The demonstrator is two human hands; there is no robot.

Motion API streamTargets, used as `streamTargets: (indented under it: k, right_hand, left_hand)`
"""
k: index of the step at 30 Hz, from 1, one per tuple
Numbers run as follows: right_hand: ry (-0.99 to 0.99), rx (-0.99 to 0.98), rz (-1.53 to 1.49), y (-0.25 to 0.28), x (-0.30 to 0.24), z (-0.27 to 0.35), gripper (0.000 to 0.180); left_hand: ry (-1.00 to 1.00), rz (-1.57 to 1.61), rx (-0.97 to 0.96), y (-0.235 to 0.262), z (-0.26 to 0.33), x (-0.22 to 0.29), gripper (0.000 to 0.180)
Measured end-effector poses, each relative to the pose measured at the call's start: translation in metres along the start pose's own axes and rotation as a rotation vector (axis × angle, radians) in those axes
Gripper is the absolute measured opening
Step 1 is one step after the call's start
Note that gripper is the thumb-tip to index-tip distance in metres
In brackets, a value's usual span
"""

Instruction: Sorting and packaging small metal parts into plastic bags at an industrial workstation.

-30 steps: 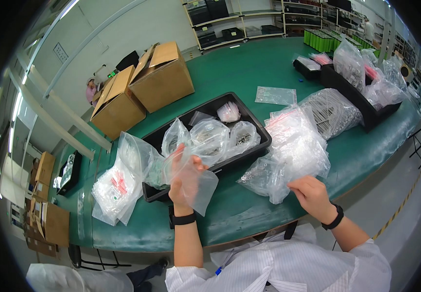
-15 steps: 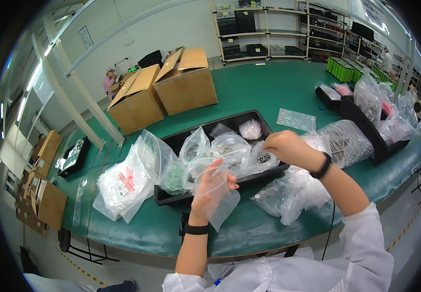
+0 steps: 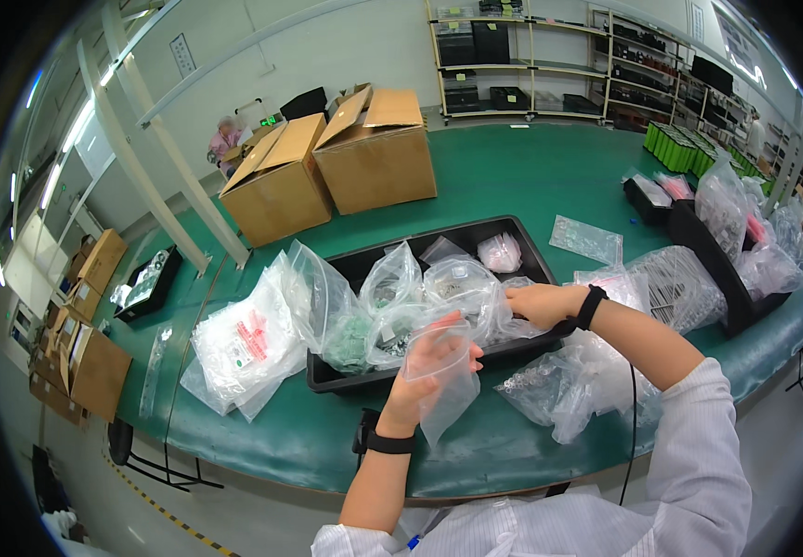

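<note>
My left hand [image 3: 420, 379] is closed around a small clear plastic bag [image 3: 450, 399], which hangs over the near edge of a long black tray [image 3: 364, 379]. Over the tray's right part, my right hand [image 3: 547, 304] reaches down into an open clear bag [image 3: 511, 322], and its fingertips are hidden there. More open bags stand in the tray: one with greenish contents [image 3: 349, 345], one with small metal parts [image 3: 390, 342], and a larger clear one [image 3: 457, 278] between the hands. At the tray's far side lies a pale pinkish bag [image 3: 500, 252].
A stack of flat plastic bags [image 3: 234, 357] lies left of the tray. To the right are bagged parts [image 3: 559, 385], a bag of long metal pieces [image 3: 675, 288] and a black bin [image 3: 710, 269]. Two cardboard boxes [image 3: 378, 158] stand behind; a person [image 3: 225, 139] is farther back.
My right hand has gone down from above the bag of small metal parts into its mouth. My left hand keeps hold of the small bag. The whole view has shifted slightly.
</note>
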State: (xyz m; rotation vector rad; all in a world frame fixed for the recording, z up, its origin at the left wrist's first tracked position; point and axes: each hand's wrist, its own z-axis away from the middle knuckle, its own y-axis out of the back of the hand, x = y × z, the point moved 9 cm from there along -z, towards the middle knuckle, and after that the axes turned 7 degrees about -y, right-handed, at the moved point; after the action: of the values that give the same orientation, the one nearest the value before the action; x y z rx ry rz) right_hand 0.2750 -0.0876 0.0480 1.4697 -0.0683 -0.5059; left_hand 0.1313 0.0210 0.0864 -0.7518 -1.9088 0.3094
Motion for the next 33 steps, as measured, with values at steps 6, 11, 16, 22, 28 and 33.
streamTargets:
  k: [6,11,16,22,28,33]
  right_hand:
    - [-0.12,-0.253,-0.106,-0.019,0.015,-0.006,0.034]
    - [-0.308,-0.002,-0.557,0.025,0.015,0.009,0.015]
    - [-0.407,-0.049,-0.748,0.03,0.019,0.021,0.022]
    - [-0.401,-0.073,-0.974,0.027,0.023,0.026,0.028]
    - [-0.479,-0.055,-1.205,0.027,0.035,0.033,0.022]
    - [-0.479,-0.048,-1.453,0.042,0.018,0.04,0.028]
  left_hand:
    - [0.004,-0.027,-0.024,0.008,0.0,-0.007,0.1]
    - [-0.012,-0.049,-0.021,0.01,0.003,-0.014,0.098]
    - [0.066,-0.118,-0.062,-0.006,0.0,-0.015,0.1]
    - [0.097,-0.201,-0.043,-0.006,0.001,-0.022,0.102]
    - [0.123,-0.153,-0.123,-0.008,0.002,-0.027,0.09]
    - [0.107,-0.215,-0.138,-0.007,0.004,-0.029,0.087]
